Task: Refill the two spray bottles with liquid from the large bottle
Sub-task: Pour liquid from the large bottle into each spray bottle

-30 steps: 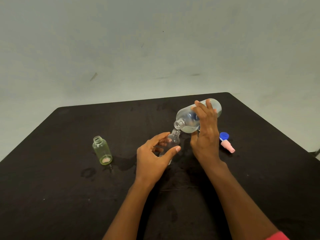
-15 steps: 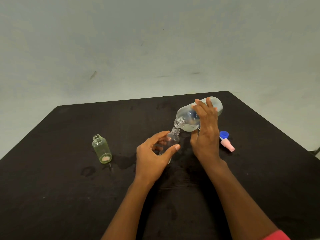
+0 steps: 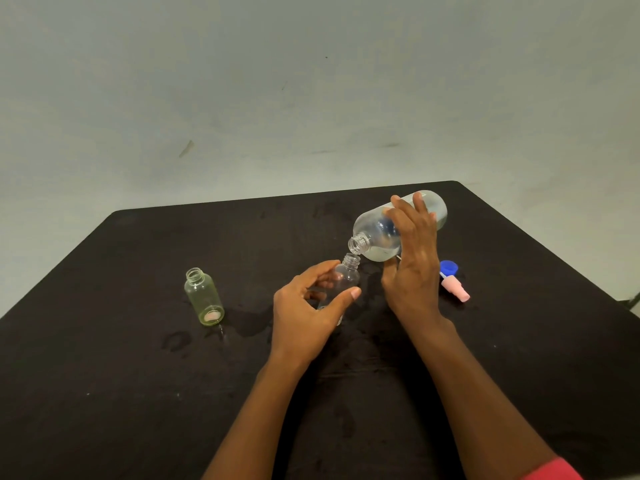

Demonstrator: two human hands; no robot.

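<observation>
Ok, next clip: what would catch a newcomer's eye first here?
The large bottle is tilted in the right hand at centre, its mouth just above the neck of a clear bottle that the left hand holds on the black table. An open green bottle stands alone to the left; a blue cap and pink sprayer lie right of the hands.

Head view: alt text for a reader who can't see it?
A person's right hand tips a large clear bottle, mouth just above the open neck of a small clear spray bottle held by the left hand on a black table. An uncapped green bottle stands at left; a blue cap and pink spray head lie at right.
</observation>
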